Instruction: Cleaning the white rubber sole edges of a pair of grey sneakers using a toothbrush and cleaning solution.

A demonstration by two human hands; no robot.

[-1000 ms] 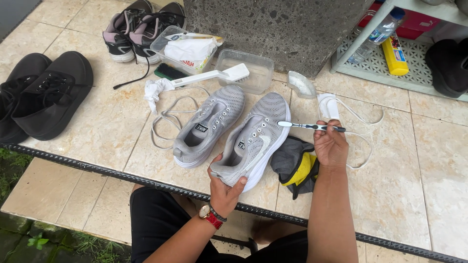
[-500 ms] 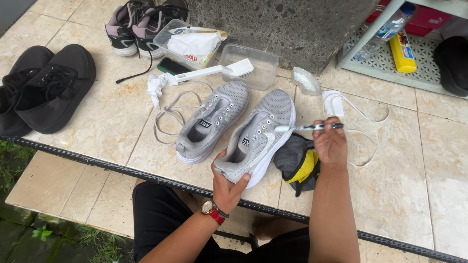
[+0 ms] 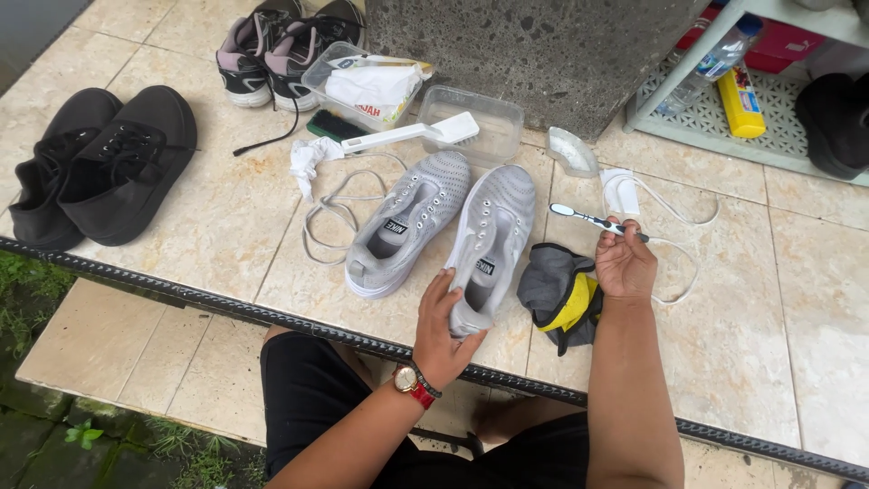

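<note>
Two grey mesh sneakers lie side by side on the tiled floor. My left hand (image 3: 444, 326) grips the heel of the right-hand sneaker (image 3: 493, 235). The other sneaker (image 3: 409, 222) rests just to its left, untouched. My right hand (image 3: 623, 263) holds a toothbrush (image 3: 588, 217) by its handle, bristle end pointing left, a little to the right of the held sneaker and apart from it. A grey and yellow cloth (image 3: 561, 294) lies crumpled between my two hands.
White laces (image 3: 339, 204) trail left of the sneakers, more laces (image 3: 670, 226) to the right. A white long-handled brush (image 3: 416, 134) lies across a clear plastic tub (image 3: 475, 122). Black shoes (image 3: 100, 167) sit at left, another pair (image 3: 281, 45) at the back. A stone pillar (image 3: 534, 45) and a shelf (image 3: 724, 118) stand behind.
My right hand has drawn the toothbrush away from the sneaker's side, slightly right. My left hand keeps its grip on the heel and the sneaker has settled flatter.
</note>
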